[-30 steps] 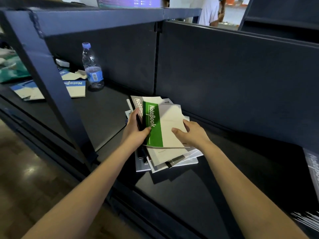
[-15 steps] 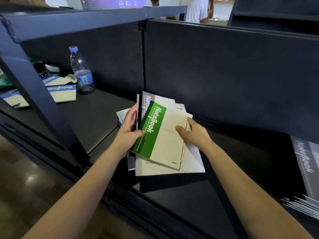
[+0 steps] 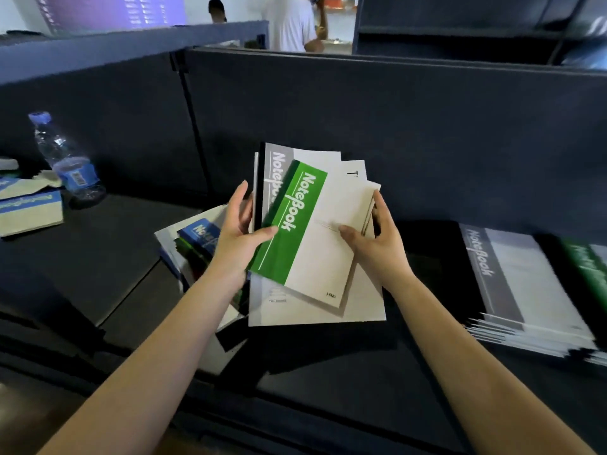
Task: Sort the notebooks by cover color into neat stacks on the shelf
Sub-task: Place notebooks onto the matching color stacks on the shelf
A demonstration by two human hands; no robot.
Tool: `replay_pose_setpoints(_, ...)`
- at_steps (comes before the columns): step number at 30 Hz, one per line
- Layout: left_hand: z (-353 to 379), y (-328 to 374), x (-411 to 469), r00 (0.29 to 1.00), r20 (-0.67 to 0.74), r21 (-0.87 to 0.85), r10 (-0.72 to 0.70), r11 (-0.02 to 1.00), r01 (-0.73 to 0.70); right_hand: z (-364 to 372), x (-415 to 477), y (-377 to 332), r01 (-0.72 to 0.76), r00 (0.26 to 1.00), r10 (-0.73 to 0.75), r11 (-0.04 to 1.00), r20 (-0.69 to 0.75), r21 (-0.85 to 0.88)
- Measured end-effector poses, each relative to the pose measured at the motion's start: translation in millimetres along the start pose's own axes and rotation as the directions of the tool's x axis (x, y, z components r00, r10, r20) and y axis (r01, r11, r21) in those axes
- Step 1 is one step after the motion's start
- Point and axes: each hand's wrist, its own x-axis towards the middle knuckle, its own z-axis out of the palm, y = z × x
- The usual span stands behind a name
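A green-striped notebook (image 3: 305, 231) lies on top of a small bundle with a grey-striped notebook (image 3: 277, 165) under it, lifted and tilted above the dark shelf (image 3: 98, 264). My left hand (image 3: 241, 236) grips the bundle's spine side, thumb on the green stripe. My right hand (image 3: 374, 239) holds the right edge, thumb on the cover. Below my left hand, a blue notebook (image 3: 200, 233) tops a loose pile left on the shelf.
A grey notebook stack (image 3: 512, 280) and a green one (image 3: 588, 267) lie at the right. Blue notebooks (image 3: 29, 208) and a water bottle (image 3: 67, 162) sit at the far left. The shelf's dark back panel (image 3: 427, 126) rises behind. People stand beyond it.
Both hands have lifted the green-topped bundle off the pile and tilted it up. The blue notebook beneath is now uncovered. The view has swung right, showing the stacks there.
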Motion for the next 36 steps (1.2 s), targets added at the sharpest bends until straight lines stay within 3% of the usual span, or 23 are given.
replay_pose_setpoints(6,65.4,-14.0,2.9,0.990,0.144,0.054,-0.001,0.999,-0.007,-63.3,-17.1,-6.6,0.026,0.986,-0.024,1.000,-0.165,0.014)
replay_pose_setpoints(11,119.2,-23.6,-0.6,0.952,0.290,-0.089,-0.096,0.988,0.126,-115.7,-35.7,-16.8,-0.018,0.933,0.021,1.000,-0.359,0.012)
replay_pose_setpoints(16,176.8,-34.0,-15.8,0.832,0.544,-0.062,-0.109,0.984,0.169,-170.5,-69.3,-11.0,-0.026,0.814,0.027,1.000,-0.581,0.010)
replay_pose_setpoints(19,206.9,-40.3,-27.0,0.785,0.614,-0.036,-0.079,0.991,0.128,-198.3,-87.8,-6.5,-0.019,0.769,0.015,1.000,-0.639,0.000)
replay_pose_setpoints(23,238.3,-50.3,-39.8,0.767,0.642,-0.034,-0.016,0.998,0.049,-226.9,-107.2,-4.9,-0.016,0.755,-0.043,0.996,-0.655,-0.083)
replay_pose_setpoints(28,259.7,-58.2,-53.9,0.757,0.653,-0.021,-0.022,0.999,0.047,-249.7,-118.7,2.7,-0.045,0.735,-0.052,0.991,-0.676,-0.125)
replay_pose_setpoints(36,270.5,-52.1,-56.9,0.809,0.587,0.013,-0.019,1.000,0.014,-270.7,-95.6,10.3,-0.056,0.774,-0.019,0.993,-0.633,-0.100)
